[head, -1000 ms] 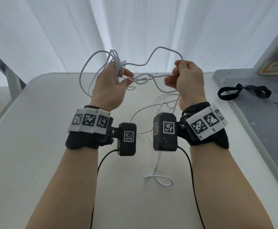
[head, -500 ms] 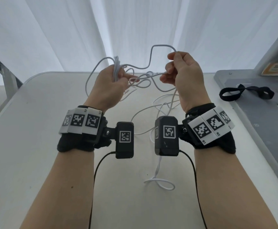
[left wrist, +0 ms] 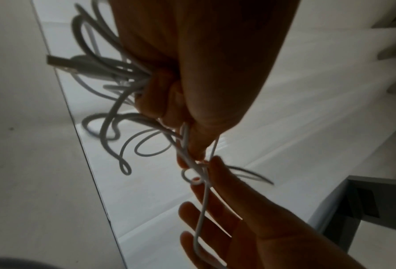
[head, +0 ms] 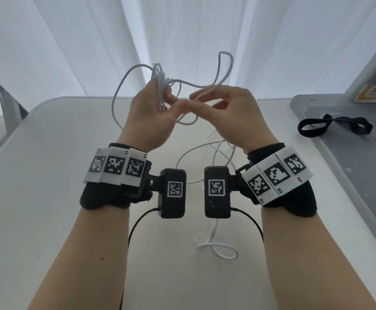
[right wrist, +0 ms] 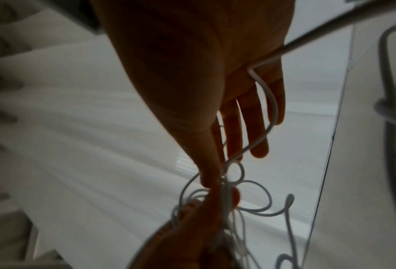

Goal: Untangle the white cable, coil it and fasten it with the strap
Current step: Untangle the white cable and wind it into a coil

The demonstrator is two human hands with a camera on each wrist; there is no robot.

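Observation:
My left hand (head: 168, 102) is raised above the table and grips a bunch of loops of the white cable (head: 117, 101). My right hand (head: 201, 101) meets it thumb to thumb and pinches a strand at a small knot, with its other fingers stretched out. One loop stands above the right hand, and the rest of the cable hangs down to a tail (head: 216, 247) on the table. In the left wrist view the cable bunch (left wrist: 123, 76) and a USB plug (left wrist: 56, 62) stick out of the fist. In the right wrist view a cable strand (right wrist: 273, 102) runs across the straight fingers. The black strap (head: 312, 134) lies on the grey mat to the right.
The white table (head: 48, 198) runs to a rounded far edge before a white curtain. A grey mat (head: 361, 175) covers the right side, with an orange label (head: 374, 92) at its far end. A metal leg (head: 8, 101) stands at the far left.
My right hand has moved left and down to meet the left hand, and its outer fingers have straightened. The left hand has kept its bunch. The free loop now stands above the right hand.

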